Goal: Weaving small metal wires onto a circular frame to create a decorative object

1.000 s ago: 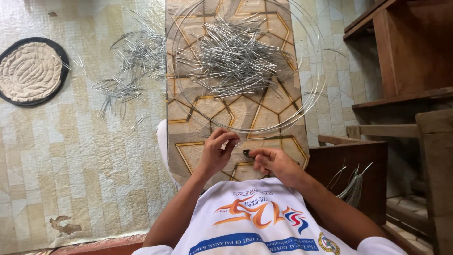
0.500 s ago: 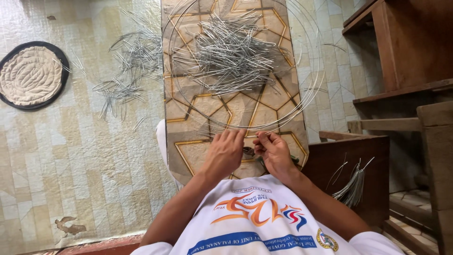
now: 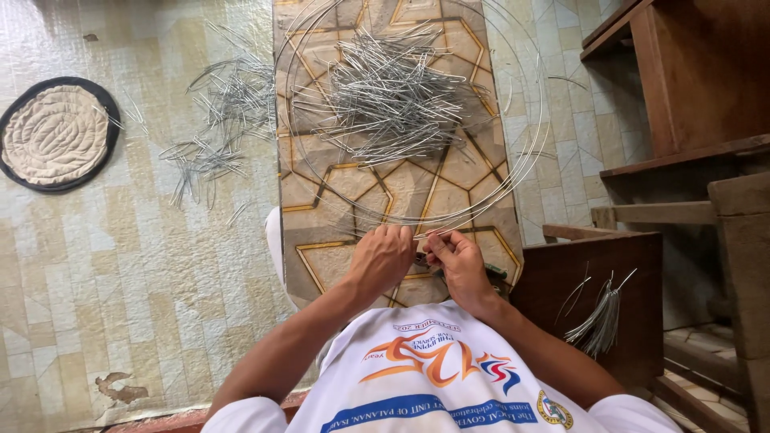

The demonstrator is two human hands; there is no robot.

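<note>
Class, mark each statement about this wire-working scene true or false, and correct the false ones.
1. Both hands meet at the wire hoop's near edge. True: left hand, right hand, hoop.
2. The biggest pile of wire pieces lies on the board. True.
3. The round mat lies under the hoop. False: it lies apart, far left on the floor.
4. A wire bundle hangs at the right. True.
5. The floor holds no wire. False: a smaller pile lies there.

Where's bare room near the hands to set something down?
Free: the tiled floor left of the patterned board, between the round mat and the left hand. Also board surface just ahead of both hands, inside the wire hoop. Crowded: the bent-wire pile and the scattered wires.
</note>
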